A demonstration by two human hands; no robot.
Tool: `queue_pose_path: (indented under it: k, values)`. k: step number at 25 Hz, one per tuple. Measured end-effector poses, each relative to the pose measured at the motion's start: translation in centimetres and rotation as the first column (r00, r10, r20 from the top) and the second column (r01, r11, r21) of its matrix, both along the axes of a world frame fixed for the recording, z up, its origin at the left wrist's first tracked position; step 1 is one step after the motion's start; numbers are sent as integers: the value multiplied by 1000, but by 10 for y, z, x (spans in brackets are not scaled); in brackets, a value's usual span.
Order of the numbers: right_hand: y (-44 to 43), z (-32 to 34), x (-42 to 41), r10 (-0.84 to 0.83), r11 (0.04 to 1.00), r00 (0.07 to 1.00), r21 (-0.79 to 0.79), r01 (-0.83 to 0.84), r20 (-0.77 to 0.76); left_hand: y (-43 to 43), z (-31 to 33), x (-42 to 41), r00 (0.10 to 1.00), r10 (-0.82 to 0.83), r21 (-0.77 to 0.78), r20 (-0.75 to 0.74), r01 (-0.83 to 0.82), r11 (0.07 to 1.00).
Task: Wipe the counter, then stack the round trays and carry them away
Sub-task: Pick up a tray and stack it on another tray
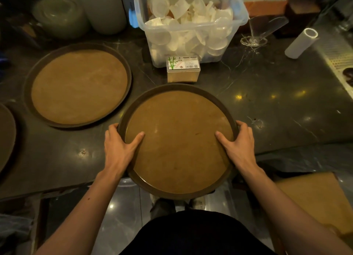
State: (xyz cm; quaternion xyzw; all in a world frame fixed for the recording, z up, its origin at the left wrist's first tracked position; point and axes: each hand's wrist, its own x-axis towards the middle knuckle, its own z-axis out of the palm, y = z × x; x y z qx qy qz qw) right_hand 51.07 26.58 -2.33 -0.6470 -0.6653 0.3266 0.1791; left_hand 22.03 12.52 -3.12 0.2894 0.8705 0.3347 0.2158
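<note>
A round brown tray [177, 140] with a dark rim is held in front of me, its near half hanging past the front edge of the dark marble counter [267, 102]. My left hand [120, 142] grips its left rim, thumb on the tray's surface. My right hand [238, 142] grips the right rim the same way. A second round tray [78, 85] lies flat on the counter to the left. Part of a third tray [5, 136] shows at the far left edge.
A clear plastic bin [191, 29] of white cups stands behind the held tray, with a small toothpick box [183, 69] in front of it. A white roll [301, 42] and a clear stand [256, 33] sit at right. Jars [82, 10] stand at back left. A cardboard sheet [315, 201] lies low right.
</note>
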Motion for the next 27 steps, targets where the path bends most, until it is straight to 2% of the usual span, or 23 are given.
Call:
queue_pose_path:
  k: [8,13,21,27]
  values:
    - [-42,19,6,-105,988,993,111,111,-54,-20,22,0,998,-44,73,-40,47,996]
    - [-63,34,13,-69,983,988,161,92,-139,-57,42,15,995,32,124,-99,-19,992]
    - [-106,44,13,159,979,964,159,-126,-214,-170,66,60,954,253,179,-161,-224,958]
    - [-163,53,-39,382,923,891,160,-351,-246,-278,78,62,850,482,178,-210,-452,874]
